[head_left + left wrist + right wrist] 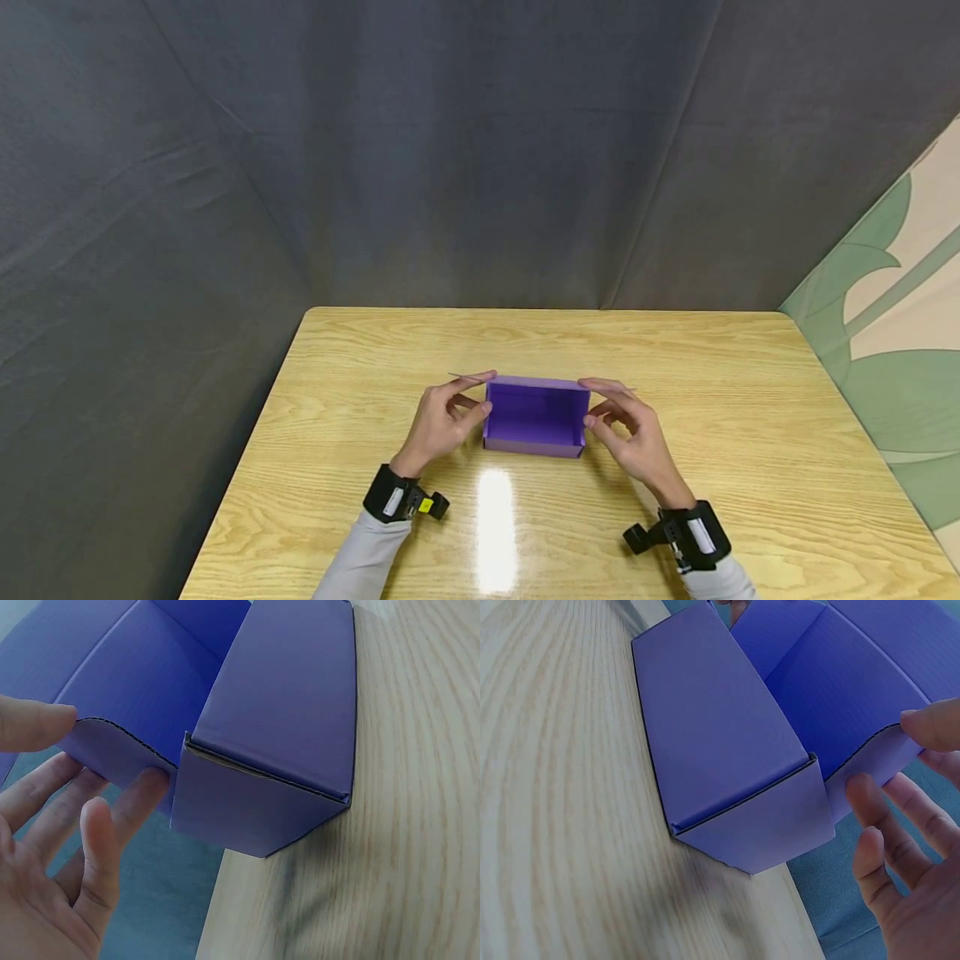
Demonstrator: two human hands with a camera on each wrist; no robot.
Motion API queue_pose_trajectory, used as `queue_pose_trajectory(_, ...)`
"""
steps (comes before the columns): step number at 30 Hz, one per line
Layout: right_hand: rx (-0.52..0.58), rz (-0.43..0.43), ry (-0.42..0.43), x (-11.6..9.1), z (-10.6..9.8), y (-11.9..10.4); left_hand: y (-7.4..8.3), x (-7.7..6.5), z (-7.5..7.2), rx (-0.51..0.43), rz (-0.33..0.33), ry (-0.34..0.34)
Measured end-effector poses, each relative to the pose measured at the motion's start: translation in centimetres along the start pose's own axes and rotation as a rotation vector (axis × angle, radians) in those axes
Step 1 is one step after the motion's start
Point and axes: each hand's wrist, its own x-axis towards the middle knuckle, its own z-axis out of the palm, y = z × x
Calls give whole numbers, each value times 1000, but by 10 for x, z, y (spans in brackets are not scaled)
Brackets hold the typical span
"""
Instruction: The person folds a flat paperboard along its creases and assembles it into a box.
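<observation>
A purple cardboard box sits on the table with its top uncovered, and its inside looks bare in the head view. My left hand is at the box's left end. In the left wrist view its thumb and fingers pinch a curved side flap. At the right end, my right hand pinches the matching flap between thumb and fingers. A wide purple panel rises beyond the flaps; from above only its thin edge shows. The box's far outer side is hidden.
The wooden table extends around the box, with a bright reflection in front of it. A dark grey curtain hangs behind and to the left. Patterned cloth lies beyond the right edge. Each wrist wears a black camera band.
</observation>
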Motion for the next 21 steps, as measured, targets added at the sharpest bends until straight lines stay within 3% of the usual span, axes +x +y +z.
queue_pose_trajectory(12, 17, -33, 2, -3, 2, 6, -9, -5, 1, -12, 46, -17)
queue_pose_trajectory(21, 41, -71, 5, -7, 3, 14, -17, -7, 2, 33, 96, -16)
